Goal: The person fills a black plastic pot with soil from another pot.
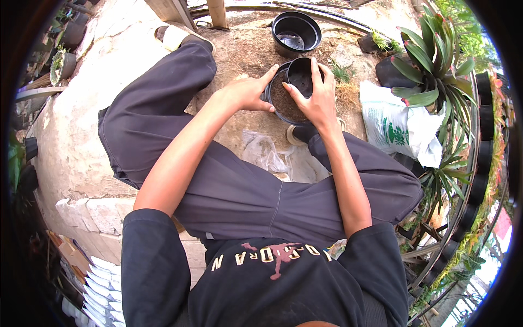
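A black plant pot (283, 103) with dark soil in it stands on the ground between my feet. My left hand (248, 92) holds its left side, thumb and forefinger spread along the rim. In my right hand (317, 98) is a smaller black pot (299, 73), tilted so its hollow inside faces up. It sits at the far right part of the soil pot, over or against the soil; whether it presses into the soil I cannot tell. Just beyond stands a larger black pot (297, 34) with no soil visible in it.
On the right lies a white sack (395, 120) with green print, beside a broad-leaved plant (427, 60). A crumpled clear plastic bag (264, 151) rests between my legs. Wooden posts (218, 13) rise at the far side. White stacked items (102, 291) are at the lower left.
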